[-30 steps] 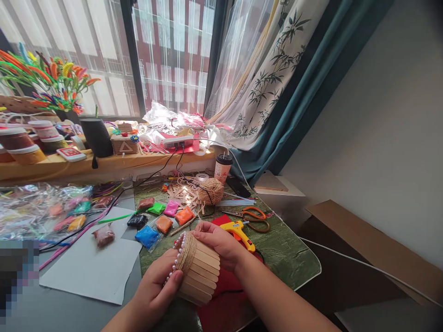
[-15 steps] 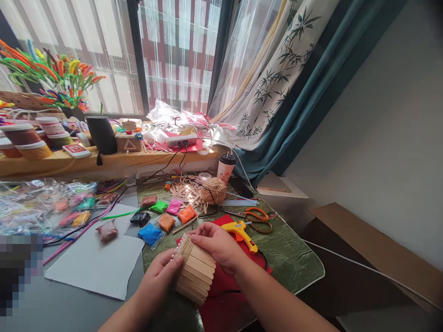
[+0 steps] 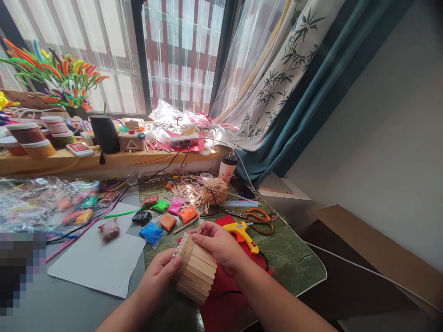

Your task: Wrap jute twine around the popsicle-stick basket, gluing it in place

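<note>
Between my hands is a craft-stick holder [image 3: 198, 272], tilted, with its rounded stick ends toward the lower right. Several turns of jute twine [image 3: 186, 252] wrap round it near the upper end, and a row of white beads [image 3: 182, 243] lines that rim. My left hand [image 3: 162, 271] is closed on the holder's left side, thumb on the wrapped band. At the upper right of the band, my right hand [image 3: 216, 243] is closed in a pinch on the twine, its thumb against the holder. A ball of twine [image 3: 215, 192] lies beyond.
A yellow glue gun [image 3: 244, 236] lies on red paper [image 3: 226, 304] just right of my hands. Orange-handled scissors [image 3: 258, 216] are behind it. Coloured clay packets [image 3: 168, 222], white paper [image 3: 97, 263] and a lidded cup [image 3: 227, 168] are also on the table.
The view has shifted slightly, so the surroundings sit a little farther right. Both hands keep nearly the same hold on the holder and twine.
</note>
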The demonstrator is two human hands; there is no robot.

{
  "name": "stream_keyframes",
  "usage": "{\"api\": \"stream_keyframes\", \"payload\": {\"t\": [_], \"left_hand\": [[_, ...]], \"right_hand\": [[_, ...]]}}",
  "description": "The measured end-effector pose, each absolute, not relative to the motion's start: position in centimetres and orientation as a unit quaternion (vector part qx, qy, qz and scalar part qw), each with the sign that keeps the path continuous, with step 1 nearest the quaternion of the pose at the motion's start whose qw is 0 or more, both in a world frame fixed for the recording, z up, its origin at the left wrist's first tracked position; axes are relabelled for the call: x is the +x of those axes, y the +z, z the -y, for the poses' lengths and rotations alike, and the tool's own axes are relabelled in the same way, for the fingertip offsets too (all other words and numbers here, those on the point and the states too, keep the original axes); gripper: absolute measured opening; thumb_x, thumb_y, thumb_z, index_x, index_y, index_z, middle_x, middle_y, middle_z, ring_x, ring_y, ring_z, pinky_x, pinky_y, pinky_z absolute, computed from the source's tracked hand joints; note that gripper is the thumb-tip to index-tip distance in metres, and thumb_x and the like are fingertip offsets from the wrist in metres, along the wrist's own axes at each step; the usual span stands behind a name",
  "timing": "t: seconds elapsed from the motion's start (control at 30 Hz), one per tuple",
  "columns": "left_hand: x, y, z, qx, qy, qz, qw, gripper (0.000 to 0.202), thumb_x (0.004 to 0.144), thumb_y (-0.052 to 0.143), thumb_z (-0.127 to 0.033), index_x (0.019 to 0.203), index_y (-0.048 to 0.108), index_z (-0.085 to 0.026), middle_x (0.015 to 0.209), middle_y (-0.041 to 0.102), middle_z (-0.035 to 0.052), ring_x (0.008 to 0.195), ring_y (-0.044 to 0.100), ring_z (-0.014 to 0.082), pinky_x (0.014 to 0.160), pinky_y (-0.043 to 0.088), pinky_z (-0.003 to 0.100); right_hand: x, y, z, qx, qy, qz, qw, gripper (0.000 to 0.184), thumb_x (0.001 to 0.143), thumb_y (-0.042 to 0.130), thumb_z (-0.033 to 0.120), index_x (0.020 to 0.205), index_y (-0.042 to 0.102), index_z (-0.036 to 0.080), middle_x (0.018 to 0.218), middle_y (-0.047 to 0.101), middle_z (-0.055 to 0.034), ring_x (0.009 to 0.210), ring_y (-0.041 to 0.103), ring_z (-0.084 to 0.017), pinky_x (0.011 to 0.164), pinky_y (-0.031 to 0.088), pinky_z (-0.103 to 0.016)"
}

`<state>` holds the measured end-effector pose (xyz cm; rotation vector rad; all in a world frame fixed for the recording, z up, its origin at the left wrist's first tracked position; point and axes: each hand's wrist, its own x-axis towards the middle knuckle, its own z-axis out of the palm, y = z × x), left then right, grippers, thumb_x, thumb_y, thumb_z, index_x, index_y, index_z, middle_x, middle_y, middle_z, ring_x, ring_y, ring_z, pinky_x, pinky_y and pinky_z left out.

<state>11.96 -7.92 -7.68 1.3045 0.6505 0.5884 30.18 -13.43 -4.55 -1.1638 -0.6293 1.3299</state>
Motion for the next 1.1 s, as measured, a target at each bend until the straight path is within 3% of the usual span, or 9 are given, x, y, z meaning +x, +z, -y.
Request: {"api": "stream_keyframes", "payload": {"t": [0.2, 0.43, 0.67, 0.8, 1.1], "left_hand": [[11.7, -7.7, 7.7, 0.609, 0.226, -0.270, 0.711, 0.051, 0.079, 0.074, -0.063, 0.094, 0.084, -0.015, 0.080, 0.076, 0.0070, 0.076, 0.063, 0.0247, 0.068, 0.050, 0.029], [10.8, -8.8, 7.2, 0.561, 0.237, -0.225, 0.760, 0.040, 0.076, 0.081, -0.048, 0.109, 0.083, -0.027, 0.114, 0.080, 0.0051, 0.111, 0.065, 0.0346, 0.097, 0.050, 0.037], [10.9, -7.7, 7.5, 0.550, 0.159, -0.165, 0.803, 0.059, 0.074, 0.085, -0.052, 0.129, 0.073, -0.031, 0.125, 0.077, 0.0069, 0.121, 0.063, 0.0376, 0.104, 0.047, 0.045], [10.8, -7.1, 7.4, 0.556, 0.133, -0.121, 0.812, 0.071, 0.074, 0.085, -0.056, 0.137, 0.067, -0.028, 0.135, 0.071, 0.0118, 0.128, 0.059, 0.0399, 0.108, 0.044, 0.049], [10.5, -6.6, 7.4, 0.555, 0.093, -0.086, 0.822, 0.075, 0.075, 0.087, -0.047, 0.142, 0.062, -0.025, 0.143, 0.065, 0.0148, 0.133, 0.056, 0.0410, 0.109, 0.042, 0.050]], "right_hand": [[30.1, -4.4, 13.6, -0.495, 0.568, 0.271, 0.599, 0.051, 0.053, 0.097, 0.048, 0.069, 0.059, 0.019, 0.098, 0.076, -0.0069, 0.090, 0.067, -0.022, 0.085, 0.049, -0.036], [30.6, -4.4, 13.7, -0.496, 0.580, 0.252, 0.595, 0.050, 0.052, 0.097, 0.046, 0.071, 0.060, 0.018, 0.089, 0.075, -0.0037, 0.083, 0.066, -0.019, 0.079, 0.047, -0.032], [31.2, -5.4, 13.5, -0.497, 0.622, 0.227, 0.561, 0.049, 0.051, 0.098, 0.041, 0.072, 0.060, 0.017, 0.079, 0.074, -0.0016, 0.070, 0.063, -0.014, 0.067, 0.043, -0.028], [31.4, -6.0, 13.5, -0.490, 0.641, 0.207, 0.553, 0.049, 0.051, 0.098, 0.038, 0.074, 0.061, 0.017, 0.072, 0.071, 0.0008, 0.064, 0.061, -0.013, 0.063, 0.041, -0.027], [31.7, -6.6, 13.7, -0.487, 0.658, 0.164, 0.551, 0.048, 0.048, 0.099, 0.035, 0.073, 0.061, 0.017, 0.065, 0.066, 0.0031, 0.062, 0.059, -0.013, 0.063, 0.042, -0.028]]}}
